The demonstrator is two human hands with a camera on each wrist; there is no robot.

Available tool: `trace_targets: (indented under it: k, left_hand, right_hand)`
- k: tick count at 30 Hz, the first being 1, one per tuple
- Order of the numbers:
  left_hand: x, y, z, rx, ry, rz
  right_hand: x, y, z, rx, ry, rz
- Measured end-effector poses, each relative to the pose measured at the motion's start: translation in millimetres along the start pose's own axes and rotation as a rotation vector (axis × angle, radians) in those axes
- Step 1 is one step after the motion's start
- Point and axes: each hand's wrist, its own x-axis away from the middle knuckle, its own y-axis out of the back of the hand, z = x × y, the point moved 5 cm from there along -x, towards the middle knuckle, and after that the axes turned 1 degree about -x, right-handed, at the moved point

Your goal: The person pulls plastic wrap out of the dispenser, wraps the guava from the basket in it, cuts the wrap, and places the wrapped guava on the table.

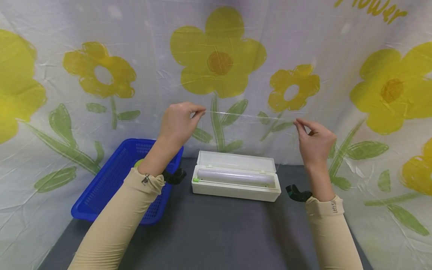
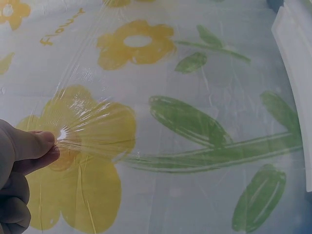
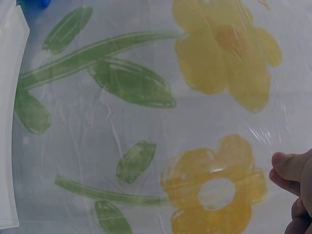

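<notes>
A clear sheet of cling film (image 1: 249,116) is held taut between both hands, above and behind the white dispenser box. My left hand (image 1: 179,120) pinches one corner between thumb and fingertips; in the left wrist view the film (image 2: 92,124) gathers into creases at the pinch. On the other side, my right hand (image 1: 316,142) pinches the opposite end. Below stands the cling film dispenser box (image 1: 233,193), lid (image 1: 236,160) raised, with the film roll (image 1: 236,177) inside. At the box's left front corner sits a small green piece (image 1: 196,180).
A blue perforated basket (image 1: 82,214) stands to the left, partly behind the left forearm, with a yellow-green item (image 1: 138,162) mostly hidden in it. The grey table (image 1: 216,232) meets a flower-printed curtain (image 1: 152,75) at the back. Both wrists wear black cameras.
</notes>
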Motion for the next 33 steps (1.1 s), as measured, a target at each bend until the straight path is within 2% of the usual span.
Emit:
trace_targets:
  k: [27, 33]
  left_hand:
    - [-7.5, 12.3, -6.1, 0.002, -0.039, -0.056]
    - [-9.3, 16.5, -9.2, 0.003, -0.043, -0.063]
  right_hand:
    - [-11.7, 7.4, 11.6, -0.053, -0.002, -0.044]
    - [-14.9, 9.3, 11.9, -0.027, 0.053, -0.031]
